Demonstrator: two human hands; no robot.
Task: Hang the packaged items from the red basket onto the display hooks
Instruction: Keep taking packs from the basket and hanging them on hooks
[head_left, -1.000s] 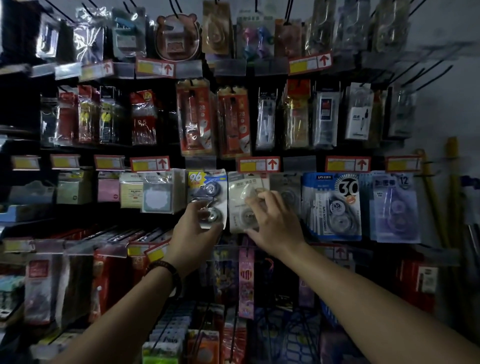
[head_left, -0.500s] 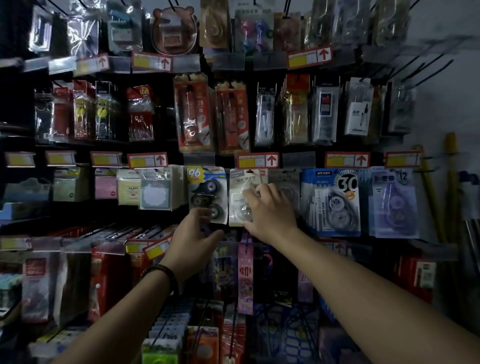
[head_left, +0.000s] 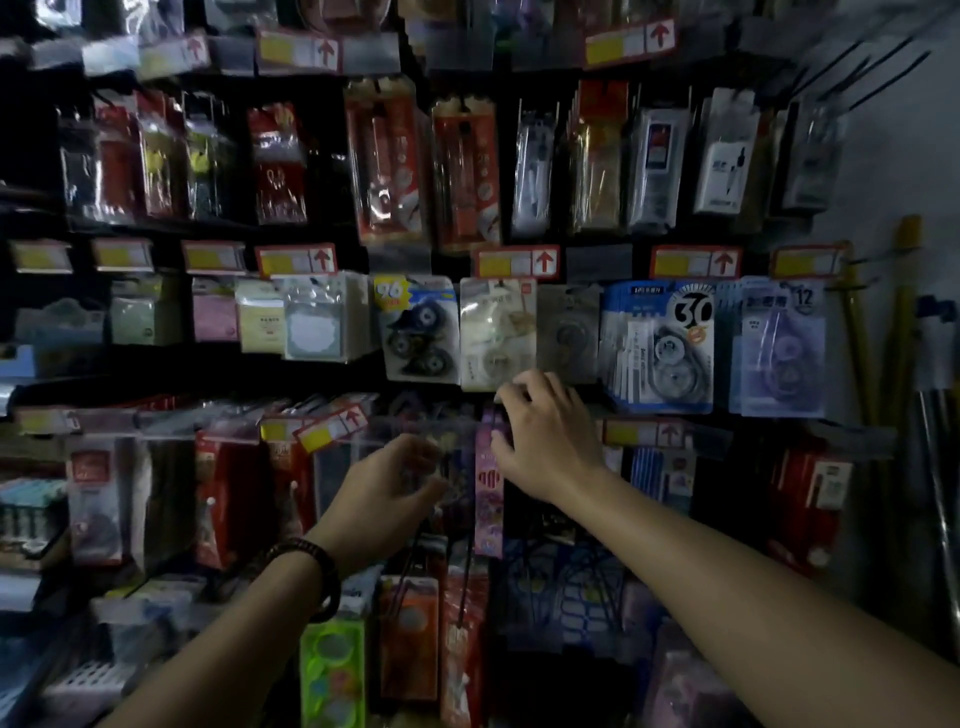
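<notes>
A white correction-tape pack hangs on a display hook in the middle row, beside a "96" pack with black tape rollers. My right hand is just below the white pack, fingers loosely curled, holding nothing. My left hand is lower and to the left, in front of the bottom row, fingers relaxed and empty. A dark bead bracelet is on my left wrist. The red basket is not in view.
The wall rack is packed with hanging stationery packs and yellow price tags with red arrows. Blue "30" packs and purple "12" packs hang to the right. Bare black hooks stick out at top right. Yellow poles lean at the far right.
Both hands have let go of the hanging packs and dropped downward. The white pack and the "96" pack now hang free on their hooks.
</notes>
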